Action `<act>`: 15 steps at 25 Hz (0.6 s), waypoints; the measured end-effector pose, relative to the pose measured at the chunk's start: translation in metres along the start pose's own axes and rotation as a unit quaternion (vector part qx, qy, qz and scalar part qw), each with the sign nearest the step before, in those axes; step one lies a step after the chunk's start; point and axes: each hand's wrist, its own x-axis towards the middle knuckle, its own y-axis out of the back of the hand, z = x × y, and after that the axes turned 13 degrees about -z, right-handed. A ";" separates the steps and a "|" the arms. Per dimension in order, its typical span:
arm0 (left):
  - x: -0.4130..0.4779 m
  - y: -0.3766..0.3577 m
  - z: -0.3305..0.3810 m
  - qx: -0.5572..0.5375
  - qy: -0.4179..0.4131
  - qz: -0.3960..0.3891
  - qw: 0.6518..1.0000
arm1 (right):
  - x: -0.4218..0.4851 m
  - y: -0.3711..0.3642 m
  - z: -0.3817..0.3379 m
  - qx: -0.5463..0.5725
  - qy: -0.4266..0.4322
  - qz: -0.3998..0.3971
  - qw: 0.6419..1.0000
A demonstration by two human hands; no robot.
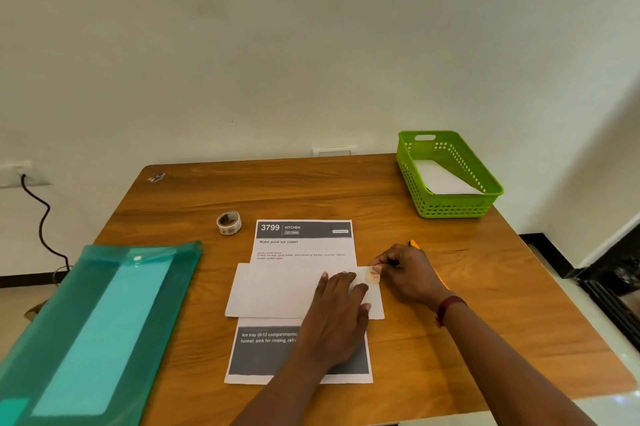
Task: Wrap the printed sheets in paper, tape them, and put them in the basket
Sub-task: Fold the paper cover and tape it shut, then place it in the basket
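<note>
A printed sheet (304, 249) headed "3799 KITCHEN" lies in the middle of the wooden table (311, 190). A band of white paper (273, 290) is folded across its middle. My left hand (337, 308) presses flat on the band's right part. My right hand (405, 273) pinches a small patterned piece of tape (374, 276) at the band's right edge. A yellow-handled tool (414, 244) pokes out behind that hand. The tape roll (229, 223) stands left of the sheet's top. The green basket (450, 209) at the far right corner holds a white packet (443, 179).
A teal plastic document folder (100, 321) lies at the table's left front, overhanging the edge. A small object (156, 177) sits at the far left corner. A black cable (41, 217) hangs by the wall at left. The white wall runs behind the table.
</note>
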 end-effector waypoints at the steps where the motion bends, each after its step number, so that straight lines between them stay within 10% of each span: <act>1: 0.000 -0.001 0.000 0.006 0.002 0.005 1.000 | 0.001 0.000 0.000 -0.004 -0.001 -0.004 1.000; 15: 0.001 -0.001 0.001 0.054 0.018 -0.001 0.998 | 0.010 -0.006 0.001 -0.038 0.007 -0.009 0.999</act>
